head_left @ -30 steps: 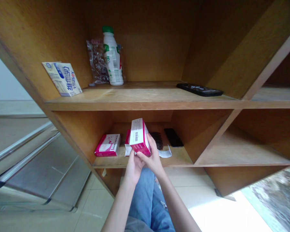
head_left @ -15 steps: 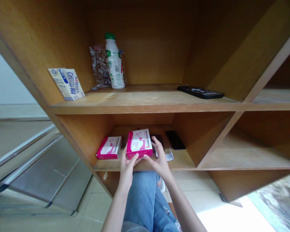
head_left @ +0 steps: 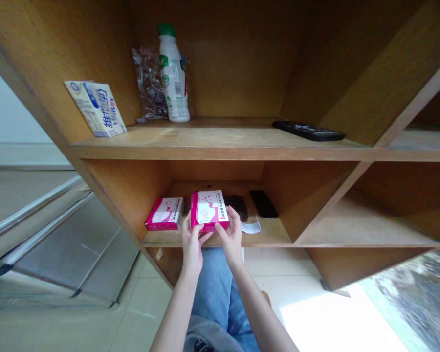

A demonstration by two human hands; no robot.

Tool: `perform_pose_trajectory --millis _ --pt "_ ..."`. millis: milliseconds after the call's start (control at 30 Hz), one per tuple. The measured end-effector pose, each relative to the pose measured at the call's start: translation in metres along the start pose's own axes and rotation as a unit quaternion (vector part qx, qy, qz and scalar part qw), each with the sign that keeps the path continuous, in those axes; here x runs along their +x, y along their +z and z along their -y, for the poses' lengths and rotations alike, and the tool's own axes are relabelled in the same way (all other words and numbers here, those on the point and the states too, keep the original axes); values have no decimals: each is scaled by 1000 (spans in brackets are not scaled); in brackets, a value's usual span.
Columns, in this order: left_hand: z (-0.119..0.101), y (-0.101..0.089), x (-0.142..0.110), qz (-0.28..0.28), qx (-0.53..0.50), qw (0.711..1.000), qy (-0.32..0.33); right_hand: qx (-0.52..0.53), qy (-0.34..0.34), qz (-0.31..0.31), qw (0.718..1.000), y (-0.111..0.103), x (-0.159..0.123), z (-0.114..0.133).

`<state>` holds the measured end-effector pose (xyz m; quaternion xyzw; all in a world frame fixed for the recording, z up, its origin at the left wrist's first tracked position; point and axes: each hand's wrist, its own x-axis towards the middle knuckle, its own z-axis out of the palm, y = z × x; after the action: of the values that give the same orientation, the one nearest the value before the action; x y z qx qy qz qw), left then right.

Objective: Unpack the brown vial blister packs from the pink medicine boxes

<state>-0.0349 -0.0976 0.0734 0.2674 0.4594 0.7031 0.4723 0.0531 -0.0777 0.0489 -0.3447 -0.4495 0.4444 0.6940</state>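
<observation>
A pink and white cardboard box [head_left: 208, 208] is held at the front of the lower shelf, its printed top facing up. My left hand [head_left: 192, 244] grips its left side, thumb at the front face. On the right side, my right hand [head_left: 231, 237] has closed around the corner, with its thumb on the front. A second box of the same look [head_left: 165, 213] lies on the shelf to the left. Behind the held box and to its right is a dark bundle of thin pieces [head_left: 237, 206], partly hidden. Near my right hand lies a curled white paper slip [head_left: 252, 226].
A black phone [head_left: 264, 204] lies at the lower shelf's right. On the upper shelf [head_left: 220, 139] stand a Vitasoy carton [head_left: 97, 108], a green-capped white bottle [head_left: 174, 78] and a clear plastic bag [head_left: 150, 85]; another dark phone-like device [head_left: 308, 131] lies there. A metal-framed rack [head_left: 69, 249] is left.
My right hand's fingers have gone from spread beside the box to closed on its right side. The camera view has tilted, so the shelves appear slightly higher.
</observation>
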Motion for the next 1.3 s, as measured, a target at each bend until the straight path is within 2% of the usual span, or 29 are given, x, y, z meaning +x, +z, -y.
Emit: perform_pose_trajectory --millis 200,333,433,567,800,1133,1300 --pt "-3 5 -5 3 -9 1000 22 -16 32 12 999 -5 4 8" --pt "-5 8 -8 10 14 999 46 1 119 27 993 -6 4 18" --pt "-4 9 -10 17 42 998 54 41 146 16 988 -5 3 25" --pt "-3 8 -12 27 48 996 68 75 146 9 986 -6 1 27" --pt "-9 4 -9 58 3 998 14 104 144 24 984 -8 -4 28" --pt "-12 4 -12 43 4 999 -14 64 87 53 993 -12 -2 29" --pt "-13 -2 -9 62 -2 998 -24 62 84 71 992 -17 -2 31"
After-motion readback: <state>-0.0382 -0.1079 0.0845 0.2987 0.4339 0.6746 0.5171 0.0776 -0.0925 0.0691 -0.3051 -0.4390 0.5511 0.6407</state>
